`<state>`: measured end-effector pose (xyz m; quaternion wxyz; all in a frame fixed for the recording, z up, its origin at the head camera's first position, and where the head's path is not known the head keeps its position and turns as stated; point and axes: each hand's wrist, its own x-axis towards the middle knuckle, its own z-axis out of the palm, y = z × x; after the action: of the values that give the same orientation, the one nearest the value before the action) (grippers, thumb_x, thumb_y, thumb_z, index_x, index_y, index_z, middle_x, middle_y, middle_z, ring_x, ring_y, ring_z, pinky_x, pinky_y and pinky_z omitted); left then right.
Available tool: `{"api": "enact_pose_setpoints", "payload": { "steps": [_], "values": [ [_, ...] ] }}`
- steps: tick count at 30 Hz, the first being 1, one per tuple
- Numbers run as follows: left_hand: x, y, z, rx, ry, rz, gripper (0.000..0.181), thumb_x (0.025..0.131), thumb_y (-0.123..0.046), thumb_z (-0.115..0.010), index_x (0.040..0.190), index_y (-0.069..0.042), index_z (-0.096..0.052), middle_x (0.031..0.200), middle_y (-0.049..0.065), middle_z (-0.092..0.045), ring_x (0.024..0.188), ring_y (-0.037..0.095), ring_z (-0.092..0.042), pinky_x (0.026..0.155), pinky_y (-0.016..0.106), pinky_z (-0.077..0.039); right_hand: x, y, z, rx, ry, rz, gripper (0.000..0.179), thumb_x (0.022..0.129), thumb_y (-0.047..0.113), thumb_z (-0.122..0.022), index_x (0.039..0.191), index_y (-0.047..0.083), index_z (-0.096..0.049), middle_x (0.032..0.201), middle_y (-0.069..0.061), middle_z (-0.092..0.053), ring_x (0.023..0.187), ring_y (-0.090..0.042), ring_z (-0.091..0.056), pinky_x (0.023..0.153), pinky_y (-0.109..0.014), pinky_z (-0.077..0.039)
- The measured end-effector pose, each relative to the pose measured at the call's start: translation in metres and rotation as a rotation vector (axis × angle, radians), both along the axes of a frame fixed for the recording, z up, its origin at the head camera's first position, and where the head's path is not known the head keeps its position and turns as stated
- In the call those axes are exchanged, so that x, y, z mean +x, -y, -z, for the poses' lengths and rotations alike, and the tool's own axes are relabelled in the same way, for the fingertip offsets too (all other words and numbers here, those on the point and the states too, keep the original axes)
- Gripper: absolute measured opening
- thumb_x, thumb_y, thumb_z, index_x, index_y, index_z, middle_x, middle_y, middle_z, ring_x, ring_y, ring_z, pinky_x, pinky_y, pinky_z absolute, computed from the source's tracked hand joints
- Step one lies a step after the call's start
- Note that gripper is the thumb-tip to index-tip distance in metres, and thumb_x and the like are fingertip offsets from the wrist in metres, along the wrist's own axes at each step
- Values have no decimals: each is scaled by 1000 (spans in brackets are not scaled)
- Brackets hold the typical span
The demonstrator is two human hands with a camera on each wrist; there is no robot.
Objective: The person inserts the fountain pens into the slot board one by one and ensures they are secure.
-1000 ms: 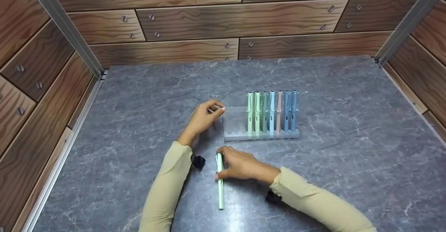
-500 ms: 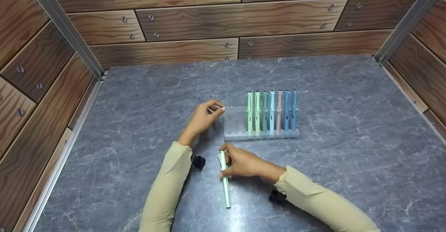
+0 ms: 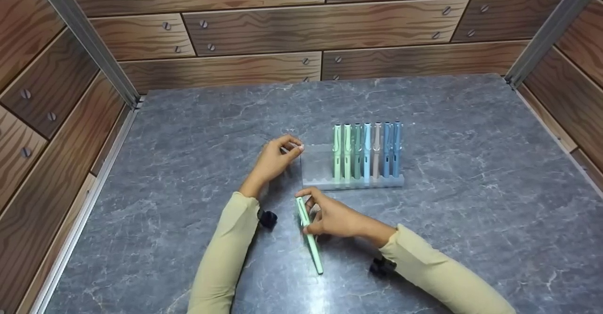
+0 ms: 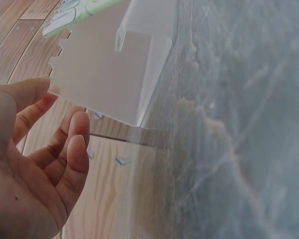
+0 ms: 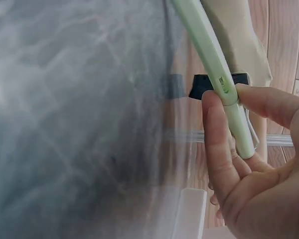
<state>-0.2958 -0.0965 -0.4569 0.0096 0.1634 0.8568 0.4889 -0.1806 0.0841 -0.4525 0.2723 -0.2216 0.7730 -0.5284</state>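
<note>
A pale green pen [image 3: 312, 248] with a clip is pinched in my right hand [image 3: 337, 217], just in front of the stand. It slants, its clip end toward the stand. In the right wrist view, thumb and fingers grip the pen [image 5: 209, 50] near its cap joint. At the upper left corner of a clear pen stand [image 3: 318, 163], my left hand [image 3: 278, 158] pinches the edge between thumb and index finger. The left wrist view has the stand's notched side [image 4: 99, 74] close by, with the other fingers loosely curled.
Several pens stand in a row in the right part of the stand: light green pens [image 3: 342, 153], a dark green one [image 3: 357, 153], a light blue one [image 3: 367, 149], a greyish-pink one [image 3: 377, 149] and blue ones [image 3: 392, 149]. Wood-patterned walls [image 3: 264, 31] enclose the grey marbled table [image 3: 212, 116].
My right hand has moved slightly right and toward the stand with the pen. The pen has turned from nearly straight to slanted, its lower end swinging right. The left hand stays put.
</note>
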Motion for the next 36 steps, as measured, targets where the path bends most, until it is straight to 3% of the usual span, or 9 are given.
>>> {"api": "enact_pose_setpoints", "payload": {
  "steps": [5,9,15,21,30,36],
  "values": [
    [-1,0,0,-6,4,0,21,94,-29,-62,107,-14,-69,93,9,-67,70,17,-61,60,26,-48,-1,-6,-6,-39,1,-7,72,80,-7,-67,141,6,-31,106,-12,-48,70,-15,-61,62,-26,-52],
    [-1,0,0,-10,7,6,24,95,-30,-61,108,-12,-69,95,10,-68,70,19,-63,61,27,-50,-2,-11,-11,-56,-51,6,72,80,-7,-65,141,6,-30,111,-17,-47,73,-15,-59,64,-24,-53],
    [-2,-1,0,-11,-5,-5,21,94,-28,-62,106,-13,-70,92,9,-68,66,12,-59,60,24,-48,-7,-20,-17,-47,-146,94,74,78,-10,-61,141,11,-30,118,-22,-43,80,-17,-58,66,-23,-53],
    [-2,-1,0,1,-1,-4,19,94,-28,-63,104,-14,-70,90,9,-67,65,12,-59,59,23,-47,-13,-26,-22,-72,-231,161,73,78,-12,-60,141,12,-29,117,-19,-39,79,-18,-58,66,-23,-52],
    [-2,0,0,-14,-11,-9,20,93,-29,-64,105,-14,-70,93,9,-68,65,11,-58,60,24,-47,-22,-30,-27,35,-411,259,66,82,-10,-61,136,12,-29,119,-19,-46,82,-22,-63,64,-25,-54],
    [-2,-1,-1,-30,7,-12,22,94,-31,-63,107,-15,-70,97,9,-67,68,13,-59,60,25,-48,-29,-32,-31,32,-442,317,68,80,-11,-63,136,11,-32,120,-20,-49,84,-25,-64,64,-25,-56]
  ]
}}
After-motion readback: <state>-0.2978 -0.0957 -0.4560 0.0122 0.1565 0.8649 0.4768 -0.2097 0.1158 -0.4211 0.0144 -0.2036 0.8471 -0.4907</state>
